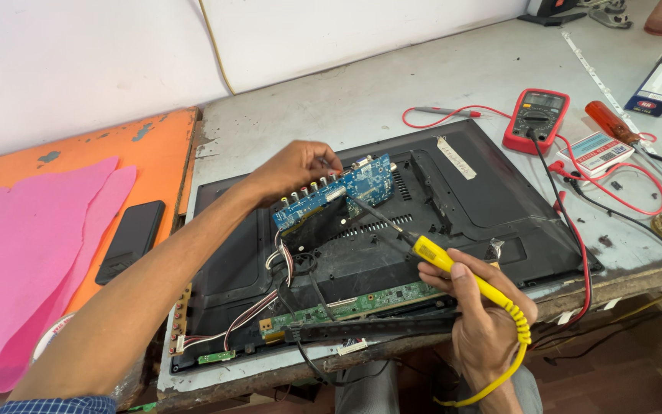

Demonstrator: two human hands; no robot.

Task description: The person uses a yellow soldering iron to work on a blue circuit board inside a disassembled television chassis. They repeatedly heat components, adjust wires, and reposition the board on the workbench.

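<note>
Right hand (pixel 484 307) grips yellow soldering iron (pixel 453 268) (multimeter (pixel 536 119) nearby); left hand (pixel 296 169) clasps blue board (pixel 335 192).

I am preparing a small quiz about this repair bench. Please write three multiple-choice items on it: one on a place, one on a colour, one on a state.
1. Where does the red multimeter lie?
A. on the pink sheet
B. on the grey table right of the black panel
C. on the phone

2. What colour is the handle of the soldering iron?
A. yellow
B. green
C. white

3. How is the blue circuit board?
A. flat on the orange board
B. tilted up off the panel, held by the left hand
C. in the right hand

Key: 1 B, it lies beside the panel; 2 A, the grip is yellow; 3 B, its edge is lifted.
</note>
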